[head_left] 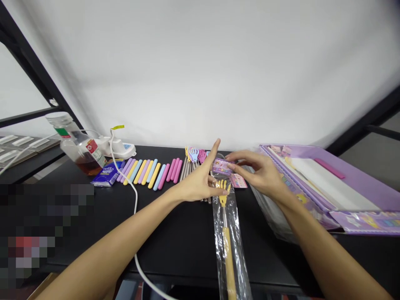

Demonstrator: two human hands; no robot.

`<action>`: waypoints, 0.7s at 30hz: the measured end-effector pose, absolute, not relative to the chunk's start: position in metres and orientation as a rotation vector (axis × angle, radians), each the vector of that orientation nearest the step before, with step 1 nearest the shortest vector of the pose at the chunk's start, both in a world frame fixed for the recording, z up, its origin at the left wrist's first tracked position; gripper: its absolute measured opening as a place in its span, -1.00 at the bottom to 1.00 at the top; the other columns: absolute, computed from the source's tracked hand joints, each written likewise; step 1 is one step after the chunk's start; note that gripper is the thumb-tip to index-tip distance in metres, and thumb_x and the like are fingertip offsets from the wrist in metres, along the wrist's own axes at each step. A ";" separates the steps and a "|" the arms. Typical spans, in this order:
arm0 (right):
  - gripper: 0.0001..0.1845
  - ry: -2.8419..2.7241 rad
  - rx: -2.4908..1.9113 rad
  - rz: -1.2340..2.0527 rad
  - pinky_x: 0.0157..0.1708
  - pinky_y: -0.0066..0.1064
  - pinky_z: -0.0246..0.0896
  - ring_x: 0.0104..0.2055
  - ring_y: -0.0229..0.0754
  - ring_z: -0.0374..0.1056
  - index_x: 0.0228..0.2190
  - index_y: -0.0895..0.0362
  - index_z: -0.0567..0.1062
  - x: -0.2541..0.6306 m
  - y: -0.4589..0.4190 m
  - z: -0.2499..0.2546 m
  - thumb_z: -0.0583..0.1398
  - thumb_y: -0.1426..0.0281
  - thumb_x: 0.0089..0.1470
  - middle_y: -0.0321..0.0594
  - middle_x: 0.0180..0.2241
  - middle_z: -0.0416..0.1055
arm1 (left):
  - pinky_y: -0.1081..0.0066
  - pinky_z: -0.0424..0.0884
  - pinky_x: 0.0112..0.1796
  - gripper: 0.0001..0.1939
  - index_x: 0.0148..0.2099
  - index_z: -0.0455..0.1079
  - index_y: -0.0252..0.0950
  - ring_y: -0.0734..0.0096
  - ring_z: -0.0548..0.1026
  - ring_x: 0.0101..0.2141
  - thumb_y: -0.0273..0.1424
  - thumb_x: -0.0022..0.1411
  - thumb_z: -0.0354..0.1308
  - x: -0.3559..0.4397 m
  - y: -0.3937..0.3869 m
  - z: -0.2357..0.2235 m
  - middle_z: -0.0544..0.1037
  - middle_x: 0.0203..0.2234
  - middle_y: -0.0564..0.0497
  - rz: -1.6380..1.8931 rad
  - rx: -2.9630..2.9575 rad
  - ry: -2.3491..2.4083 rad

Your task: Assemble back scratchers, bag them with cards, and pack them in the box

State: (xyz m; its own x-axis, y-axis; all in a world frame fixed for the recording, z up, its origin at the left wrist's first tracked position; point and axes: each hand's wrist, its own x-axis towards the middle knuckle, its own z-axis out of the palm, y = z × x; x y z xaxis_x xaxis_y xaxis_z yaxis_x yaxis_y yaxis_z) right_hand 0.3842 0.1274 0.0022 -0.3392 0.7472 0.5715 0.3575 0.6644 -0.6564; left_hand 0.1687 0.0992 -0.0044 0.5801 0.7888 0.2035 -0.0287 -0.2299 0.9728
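Observation:
A yellow back scratcher point(228, 250) with a hand-shaped head and metal shaft lies inside a long clear plastic bag point(239, 250) that runs toward me past the table edge. My left hand point(200, 181) has its thumb over the bag beside the scratcher's head, its index finger pointing up; its other fingers are partly hidden. At the bag's top, my right hand point(258, 171) pinches a small purple printed card point(221, 166) between thumb and fingers. A pink printed card point(238, 181) lies just below that hand. Behind my left hand are several more scratchers with coloured heads point(194, 155).
Pastel handles point(152, 173) lie in a row to the left, beside a blue packet point(108, 174), a bottle point(76, 146) and a power strip point(125, 150). A white cable point(136, 225) crosses the table. A purple box point(315, 154) stands open at right, near clear bags point(271, 212).

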 end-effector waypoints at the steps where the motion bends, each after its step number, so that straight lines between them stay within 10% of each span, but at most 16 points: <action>1: -0.83 -1.965 -0.854 0.515 -0.13 -0.18 0.46 -0.05 -0.01 0.49 -0.21 -0.01 0.63 0.385 0.127 0.002 0.31 0.25 0.15 -0.17 -0.14 0.59 | 0.49 0.35 -0.54 0.28 0.46 -0.50 0.24 0.75 0.28 -0.57 -0.43 0.05 0.39 0.169 0.099 -0.005 0.23 0.23 -0.21 0.871 1.634 0.649; 21: -0.71 -2.000 -0.779 0.670 -0.09 -0.18 0.49 -0.01 -0.03 0.47 -0.06 -0.06 0.63 0.389 0.131 -0.002 0.31 0.30 0.16 -0.14 -0.03 0.52 | 0.48 0.35 -0.51 0.29 0.45 -0.49 0.27 0.76 0.24 -0.57 -0.40 0.05 0.42 0.169 0.100 -0.005 0.27 0.17 -0.19 0.864 1.626 0.674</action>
State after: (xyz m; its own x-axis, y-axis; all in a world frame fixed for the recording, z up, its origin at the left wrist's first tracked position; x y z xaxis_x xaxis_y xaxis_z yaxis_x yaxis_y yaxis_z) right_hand 0.3887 0.1314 -0.0021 -0.4321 0.7335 0.5247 0.2691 0.6602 -0.7012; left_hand 0.1688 0.1000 -0.0050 0.5687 0.8011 0.1863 -0.0138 -0.2172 0.9760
